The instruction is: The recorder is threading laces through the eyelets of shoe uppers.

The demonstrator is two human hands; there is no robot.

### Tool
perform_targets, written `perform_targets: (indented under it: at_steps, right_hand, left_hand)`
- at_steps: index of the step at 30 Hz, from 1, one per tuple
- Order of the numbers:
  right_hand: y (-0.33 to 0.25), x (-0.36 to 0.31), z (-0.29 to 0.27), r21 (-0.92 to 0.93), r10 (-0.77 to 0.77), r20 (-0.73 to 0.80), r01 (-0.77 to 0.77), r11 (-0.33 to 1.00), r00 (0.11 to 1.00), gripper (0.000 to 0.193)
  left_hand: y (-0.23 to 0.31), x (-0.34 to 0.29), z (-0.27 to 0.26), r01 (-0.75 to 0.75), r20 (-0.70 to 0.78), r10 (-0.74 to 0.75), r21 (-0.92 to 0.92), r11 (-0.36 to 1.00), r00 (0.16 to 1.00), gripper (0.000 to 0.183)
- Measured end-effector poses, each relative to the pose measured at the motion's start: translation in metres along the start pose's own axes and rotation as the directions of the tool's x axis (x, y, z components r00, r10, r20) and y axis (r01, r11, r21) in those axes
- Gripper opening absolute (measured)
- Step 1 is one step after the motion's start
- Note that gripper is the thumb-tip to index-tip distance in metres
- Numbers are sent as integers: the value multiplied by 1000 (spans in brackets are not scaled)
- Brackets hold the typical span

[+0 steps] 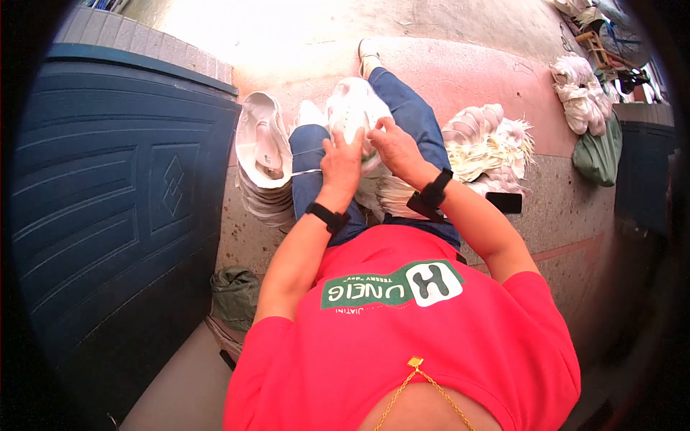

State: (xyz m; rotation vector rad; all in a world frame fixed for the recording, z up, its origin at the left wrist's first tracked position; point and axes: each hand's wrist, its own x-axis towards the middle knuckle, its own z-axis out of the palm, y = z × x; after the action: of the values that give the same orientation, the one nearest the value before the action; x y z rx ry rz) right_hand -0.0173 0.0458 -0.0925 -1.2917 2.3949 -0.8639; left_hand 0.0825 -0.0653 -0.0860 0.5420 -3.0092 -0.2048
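Note:
Between my knees is a white shoe upper (351, 103), bright in the light, with small eyelet marks on it. My left hand (341, 164) is closed on its near left edge. At the near right edge, my right hand (397, 149) has its fingers bent in a pinch; what they hold is too small to make out. A thin white strip, perhaps a lace (307, 172), sticks out left of my left wrist across my knee. Beside my left leg stands a stack of nested white shoe uppers (263, 136).
Right of my legs lie piled white uppers (474, 126) with cream fringe-like strands, and a dark phone (504, 202). A blue panelled door (108, 172) stands at left, a green cloth bag (236, 296) near it. Farther right, white bundles (578, 97) rest by a green sack (600, 154).

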Motion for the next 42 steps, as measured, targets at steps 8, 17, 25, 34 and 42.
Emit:
perform_targets:
  at_steps: [8, 17, 25, 34, 42]
  right_hand:
    - [11, -8, 17, 215, 45, -60, -32, 976, 997, 9]
    - [4, 31, 11, -30, 78, -117, -82, 996, 990, 14]
    - [31, 81, 24, -81, 12, -216, -30, 996, 976, 8]
    - [54, 121, 35, 563, 149, 423, -388, 729, 894, 9]
    - [53, 122, 37, 479, 199, 252, -301, 825, 947, 8]
  left_hand:
    - [6, -25, 12, -54, -62, 58, 63, 997, 996, 37]
    - [-18, -20, 3, -314, 87, 306, 88, 946, 948, 23]
    - [-19, -51, -15, -439, 54, 443, -71, 896, 895, 19]
    - [-35, -65, -18, -438, -68, 434, -216, 873, 899, 26]
    - [-43, -67, -24, -118, -21, 138, -650, 751, 990, 25]
